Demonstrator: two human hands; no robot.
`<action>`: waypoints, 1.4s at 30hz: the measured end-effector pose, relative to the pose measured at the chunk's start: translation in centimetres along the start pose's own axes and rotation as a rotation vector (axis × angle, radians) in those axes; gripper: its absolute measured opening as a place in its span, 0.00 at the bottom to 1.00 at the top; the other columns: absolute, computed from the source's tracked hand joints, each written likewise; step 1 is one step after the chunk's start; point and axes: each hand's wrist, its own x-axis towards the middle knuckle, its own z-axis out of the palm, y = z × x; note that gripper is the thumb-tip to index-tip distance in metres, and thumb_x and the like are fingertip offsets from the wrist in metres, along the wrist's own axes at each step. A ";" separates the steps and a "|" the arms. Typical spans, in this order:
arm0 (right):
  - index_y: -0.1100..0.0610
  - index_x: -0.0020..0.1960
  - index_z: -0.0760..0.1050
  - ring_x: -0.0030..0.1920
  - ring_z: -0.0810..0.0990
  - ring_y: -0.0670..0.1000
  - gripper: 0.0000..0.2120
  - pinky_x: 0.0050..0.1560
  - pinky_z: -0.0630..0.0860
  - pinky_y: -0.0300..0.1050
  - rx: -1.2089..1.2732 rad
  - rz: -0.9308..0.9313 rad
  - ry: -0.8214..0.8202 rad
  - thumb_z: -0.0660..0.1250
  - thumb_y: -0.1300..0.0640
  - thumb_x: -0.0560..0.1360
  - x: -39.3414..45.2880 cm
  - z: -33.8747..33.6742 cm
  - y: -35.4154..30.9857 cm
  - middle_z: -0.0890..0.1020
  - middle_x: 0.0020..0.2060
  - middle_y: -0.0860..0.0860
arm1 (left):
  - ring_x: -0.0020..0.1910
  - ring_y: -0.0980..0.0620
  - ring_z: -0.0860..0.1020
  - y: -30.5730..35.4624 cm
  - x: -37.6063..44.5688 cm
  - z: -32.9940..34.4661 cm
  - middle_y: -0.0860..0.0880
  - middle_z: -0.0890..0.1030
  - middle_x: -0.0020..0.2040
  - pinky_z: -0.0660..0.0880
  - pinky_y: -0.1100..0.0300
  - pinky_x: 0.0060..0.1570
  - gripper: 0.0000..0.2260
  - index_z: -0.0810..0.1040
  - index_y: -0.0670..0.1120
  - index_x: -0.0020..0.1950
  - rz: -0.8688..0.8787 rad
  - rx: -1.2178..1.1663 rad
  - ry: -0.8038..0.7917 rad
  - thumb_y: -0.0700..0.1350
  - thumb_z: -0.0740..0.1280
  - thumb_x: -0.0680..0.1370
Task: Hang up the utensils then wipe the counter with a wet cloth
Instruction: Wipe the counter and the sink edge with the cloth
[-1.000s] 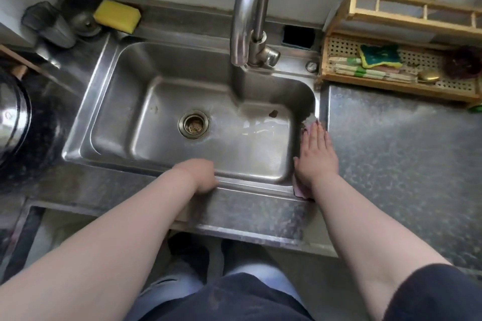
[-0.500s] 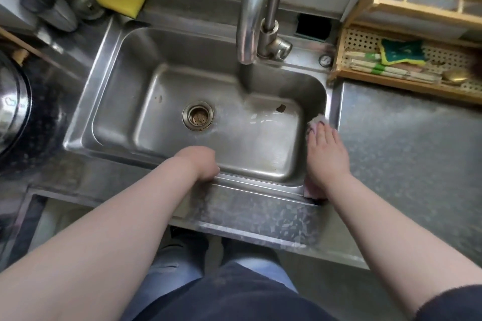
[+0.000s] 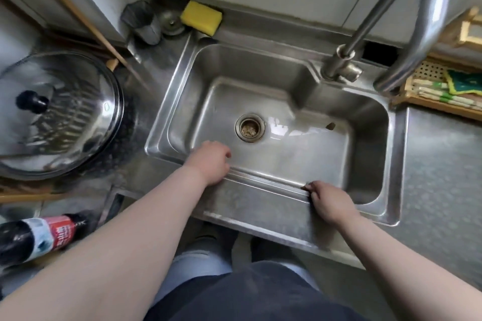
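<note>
1. Two bare hands work at the front rim of a steel sink (image 3: 393, 164), seen from above.
2. The right hand (image 3: 330, 202) lies on that front rim, fingers curled over the ridge. A small grey bit shows at its fingertips (image 3: 309, 186); this may be the cloth, but almost all of it is hidden, so I cannot tell whether the grip is pinching it.
3. The left hand (image 3: 211, 161) rests on the rim further left, fingers loosely curled toward the basin, holding nothing visible.
4. No utensils lie on the surface (image 3: 443, 190) in view, and no hanging rail shows, so the hanging step is probably done, though that cannot be confirmed.
5. Judging by the hand's place, wiping is under way along the sink's front edge.
6. Likely left: the wide stretch of surface to the right, and the area on the left round the lidded pot (image 3: 60, 117).
7. Also present: a yellow sponge (image 3: 202, 18) behind the sink, a tap (image 3: 341, 65), a wooden rack (image 3: 443, 91) and a cola bottle (image 3: 39, 236).
</note>
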 end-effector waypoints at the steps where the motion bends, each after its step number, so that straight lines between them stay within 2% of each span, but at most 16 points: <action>1: 0.53 0.59 0.79 0.58 0.81 0.60 0.13 0.55 0.76 0.49 0.013 -0.032 -0.013 0.58 0.54 0.81 0.6 0.4 -2.4 0.84 0.57 0.56 | 0.72 0.44 0.65 -1.9 -0.2 -0.5 0.45 0.73 0.71 0.66 0.49 0.70 0.19 0.75 0.50 0.68 -0.040 0.035 0.017 0.46 0.63 0.76; 5: 0.55 0.52 0.77 0.54 0.81 0.62 0.13 0.50 0.76 0.50 0.045 -0.130 -0.040 0.56 0.50 0.83 3.0 1.7 -11.6 0.84 0.51 0.57 | 0.79 0.36 0.44 -8.1 -1.0 -1.6 0.39 0.50 0.81 0.51 0.40 0.75 0.23 0.68 0.48 0.72 -0.259 0.054 0.047 0.46 0.64 0.76; 8: 0.55 0.50 0.77 0.51 0.81 0.61 0.13 0.48 0.75 0.49 0.061 -0.194 -0.049 0.56 0.50 0.82 4.3 2.3 -18.5 0.84 0.49 0.57 | 0.79 0.35 0.42 -11.8 -1.3 -2.4 0.37 0.41 0.81 0.49 0.41 0.76 0.25 0.64 0.46 0.73 -0.342 0.039 0.093 0.46 0.64 0.76; 14: 0.57 0.54 0.77 0.52 0.81 0.62 0.11 0.50 0.75 0.49 0.053 -0.329 -0.125 0.57 0.56 0.81 6.5 2.5 -30.6 0.83 0.51 0.60 | 0.71 0.34 0.70 -15.6 -0.8 -5.0 0.33 0.49 0.80 0.70 0.46 0.65 0.28 0.61 0.37 0.74 -0.374 -0.054 0.008 0.51 0.61 0.80; 21: 0.61 0.55 0.79 0.52 0.82 0.60 0.08 0.44 0.73 0.47 0.052 -0.306 -0.165 0.65 0.65 0.77 8.0 1.0 -37.4 0.85 0.50 0.58 | 0.74 0.34 0.65 -14.6 0.7 -7.2 0.30 0.57 0.77 0.67 0.48 0.66 0.29 0.61 0.39 0.76 -0.338 -0.040 -0.088 0.56 0.53 0.81; 24: 0.57 0.49 0.77 0.49 0.83 0.58 0.03 0.44 0.76 0.46 0.126 -0.275 -0.143 0.67 0.61 0.76 8.1 -0.1 -37.8 0.82 0.41 0.53 | 0.74 0.34 0.64 -14.7 1.1 -7.6 0.30 0.62 0.76 0.65 0.48 0.67 0.27 0.64 0.38 0.75 -0.320 -0.073 -0.106 0.55 0.50 0.83; 27: 0.59 0.54 0.80 0.52 0.82 0.57 0.10 0.51 0.75 0.45 0.561 -0.123 0.005 0.62 0.58 0.80 10.7 -1.3 -37.2 0.85 0.48 0.55 | 0.74 0.35 0.63 -15.2 1.9 -8.0 0.35 0.69 0.73 0.66 0.48 0.65 0.26 0.66 0.40 0.72 -0.313 -0.138 -0.110 0.56 0.50 0.81; 28: 0.59 0.57 0.80 0.50 0.82 0.56 0.12 0.49 0.74 0.42 0.694 -0.072 0.063 0.59 0.59 0.82 11.6 -2.2 -37.1 0.85 0.49 0.55 | 0.74 0.35 0.63 -15.3 2.1 -8.2 0.36 0.69 0.72 0.66 0.48 0.64 0.26 0.65 0.40 0.72 -0.325 -0.153 -0.123 0.55 0.51 0.81; 31: 0.60 0.61 0.76 0.32 0.76 0.44 0.14 0.32 0.70 0.31 0.963 0.032 0.170 0.53 0.59 0.85 14.3 -6.4 -36.9 0.79 0.41 0.53 | 0.77 0.33 0.55 -14.8 2.2 -8.7 0.36 0.66 0.75 0.65 0.48 0.65 0.27 0.61 0.40 0.75 -0.343 -0.184 -0.198 0.52 0.52 0.80; 32: 0.60 0.64 0.74 0.31 0.74 0.41 0.14 0.28 0.68 0.27 1.004 0.019 0.196 0.53 0.58 0.85 15.3 -8.1 -36.9 0.78 0.42 0.54 | 0.78 0.33 0.52 -14.6 2.2 -8.8 0.36 0.65 0.76 0.65 0.47 0.65 0.27 0.60 0.39 0.76 -0.346 -0.188 -0.214 0.51 0.52 0.79; 34: 0.57 0.67 0.72 0.40 0.80 0.44 0.15 0.37 0.72 0.26 0.955 -0.033 0.235 0.56 0.55 0.83 18.1 -10.6 -37.2 0.81 0.51 0.55 | 0.78 0.33 0.52 -14.5 2.0 -9.0 0.34 0.63 0.76 0.65 0.47 0.64 0.27 0.60 0.39 0.76 -0.356 -0.196 -0.229 0.51 0.52 0.80; 36: 0.52 0.64 0.73 0.54 0.82 0.55 0.18 0.55 0.79 0.42 0.878 -0.054 0.200 0.59 0.52 0.76 21.4 -11.6 -37.6 0.82 0.57 0.54 | 0.77 0.34 0.56 -14.7 1.9 -9.1 0.32 0.63 0.76 0.66 0.48 0.63 0.26 0.62 0.40 0.75 -0.364 -0.211 -0.229 0.51 0.52 0.81; 37: 0.51 0.64 0.74 0.57 0.82 0.57 0.20 0.59 0.79 0.49 0.836 -0.082 0.187 0.59 0.53 0.73 23.0 -11.3 -37.7 0.82 0.57 0.53 | 0.77 0.35 0.58 -14.9 1.9 -9.0 0.33 0.65 0.75 0.66 0.49 0.62 0.25 0.64 0.40 0.74 -0.363 -0.223 -0.221 0.52 0.52 0.81; 39: 0.54 0.57 0.74 0.51 0.80 0.58 0.18 0.52 0.77 0.57 0.726 -0.155 0.148 0.57 0.56 0.69 23.6 -10.6 -38.8 0.80 0.51 0.54 | 0.75 0.35 0.61 -15.4 2.0 -9.0 0.35 0.69 0.72 0.66 0.49 0.62 0.23 0.66 0.40 0.71 -0.361 -0.245 -0.217 0.52 0.53 0.80; 40: 0.56 0.57 0.74 0.49 0.78 0.58 0.17 0.50 0.74 0.51 0.674 -0.168 0.128 0.57 0.58 0.70 22.7 -10.3 -39.5 0.78 0.49 0.54 | 0.74 0.35 0.62 -15.5 2.1 -9.0 0.35 0.70 0.71 0.66 0.49 0.62 0.23 0.67 0.41 0.71 -0.363 -0.262 -0.218 0.52 0.53 0.80; 42: 0.59 0.68 0.72 0.57 0.77 0.56 0.24 0.61 0.72 0.47 0.676 -0.185 0.121 0.58 0.65 0.73 20.8 -8.8 -40.2 0.79 0.58 0.55 | 0.74 0.34 0.62 -15.6 2.1 -9.2 0.36 0.68 0.73 0.66 0.49 0.62 0.24 0.66 0.41 0.72 -0.367 -0.283 -0.214 0.53 0.53 0.80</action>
